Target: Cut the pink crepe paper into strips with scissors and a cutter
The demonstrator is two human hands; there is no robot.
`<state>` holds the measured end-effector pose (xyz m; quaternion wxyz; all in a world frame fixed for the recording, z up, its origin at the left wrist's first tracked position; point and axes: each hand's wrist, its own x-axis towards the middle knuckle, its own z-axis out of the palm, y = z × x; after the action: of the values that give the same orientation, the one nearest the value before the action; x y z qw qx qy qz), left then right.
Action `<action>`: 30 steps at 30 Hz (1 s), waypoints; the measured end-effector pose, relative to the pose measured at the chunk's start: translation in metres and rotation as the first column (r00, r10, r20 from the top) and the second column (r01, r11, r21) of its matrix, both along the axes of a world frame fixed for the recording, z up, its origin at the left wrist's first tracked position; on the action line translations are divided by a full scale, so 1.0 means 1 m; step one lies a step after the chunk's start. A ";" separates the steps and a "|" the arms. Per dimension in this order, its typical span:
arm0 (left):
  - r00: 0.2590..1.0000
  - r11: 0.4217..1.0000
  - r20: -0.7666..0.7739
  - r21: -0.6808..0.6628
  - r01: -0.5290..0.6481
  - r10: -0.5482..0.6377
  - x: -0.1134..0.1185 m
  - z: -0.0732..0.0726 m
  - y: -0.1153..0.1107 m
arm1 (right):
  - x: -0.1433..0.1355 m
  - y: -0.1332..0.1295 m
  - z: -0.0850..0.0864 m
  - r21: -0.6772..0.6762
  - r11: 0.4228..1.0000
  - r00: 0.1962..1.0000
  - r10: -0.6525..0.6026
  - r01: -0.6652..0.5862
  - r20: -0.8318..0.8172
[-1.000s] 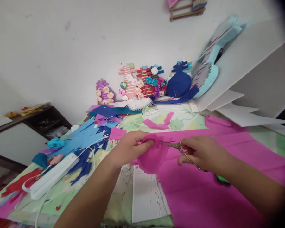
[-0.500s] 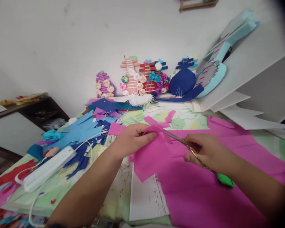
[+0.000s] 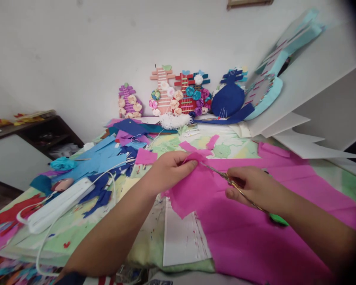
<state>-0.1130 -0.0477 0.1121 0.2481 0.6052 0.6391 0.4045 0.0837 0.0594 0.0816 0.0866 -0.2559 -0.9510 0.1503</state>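
My left hand pinches a piece of pink crepe paper between thumb and fingers, holding it above the table. In my right hand is a pair of gold-handled scissors, their blades reaching left to the paper's edge beside my left fingertips. The blades look nearly closed; whether paper lies between them cannot be made out. Under both hands spreads a large pink sheet, partly over a white board with dark red marks. Something green shows beneath my right wrist.
Lute-shaped crafts, one of them dark blue, lean along the wall. A white power strip with its cable lies at left among blue paper scraps. White string is heaped at the back. Large white boards lean at right.
The scissor blades have come closer together, and my right fingers have closed on the handles. My left hand keeps its hold on the pink paper. The view has shifted slightly.
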 end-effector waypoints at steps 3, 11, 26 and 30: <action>1.000 1.000 0.019 -0.015 0.005 -0.004 0.002 -0.002 -0.001 | -0.002 -0.001 -0.002 -0.003 1.000 1.000 0.005 -0.005 -0.014; 0.997 0.991 0.076 -0.131 -0.011 0.021 0.010 -0.007 0.004 | -0.007 -0.002 -0.005 -0.046 0.999 1.000 -0.001 0.001 -0.014; 0.949 0.964 0.289 -0.262 -0.045 0.123 0.005 0.001 0.018 | -0.025 0.013 0.003 -0.167 0.986 0.999 -0.026 0.021 -0.027; 0.876 0.967 0.427 -0.213 -0.143 0.224 -0.016 -0.010 -0.005 | -0.062 0.009 0.006 -0.017 0.994 0.993 0.106 -0.108 -0.059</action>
<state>-0.1293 -0.0529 0.1020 0.4008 0.4082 0.6524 0.4970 0.0221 0.0688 0.0880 0.1036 -0.2009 -0.9589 0.1715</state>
